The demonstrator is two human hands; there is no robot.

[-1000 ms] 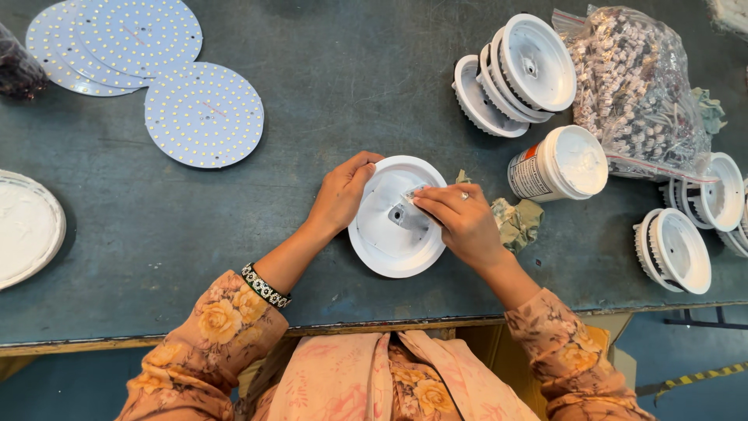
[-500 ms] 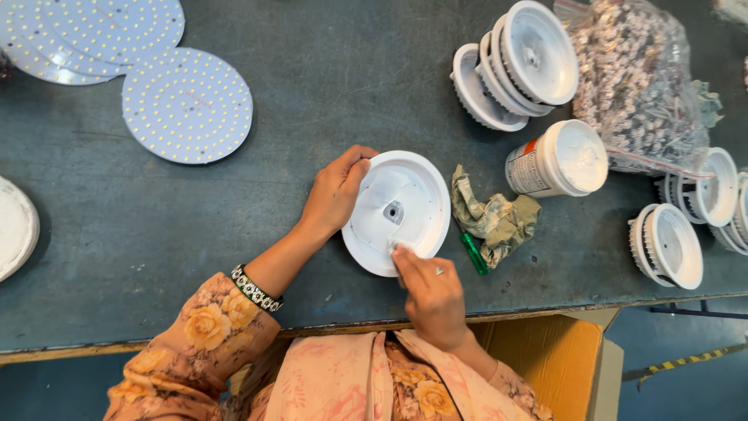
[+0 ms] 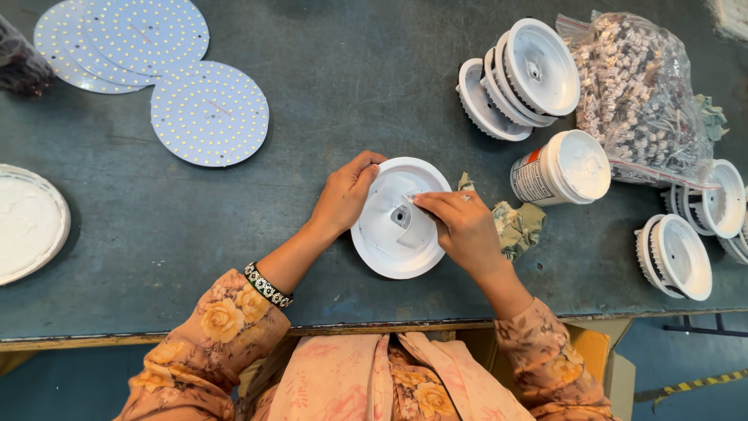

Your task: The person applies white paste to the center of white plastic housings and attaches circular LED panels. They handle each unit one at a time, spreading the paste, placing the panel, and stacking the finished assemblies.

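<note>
To your right of centre, a small round white tub [image 3: 562, 168] lies tilted on the table, its label white with a red patch. Just beside it, in the upper right of the frame, sits a clear plastic bag [image 3: 639, 101] bulging with small pale parts.

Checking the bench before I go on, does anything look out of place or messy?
Only small things: a crumpled rag lies bunched beside the white housing, and the stacked housings lean on their sides.

Dark grey-green worktable [image 3: 351, 70] (scuffed); floor [image 3: 686, 366] below, apparently blue.
</note>
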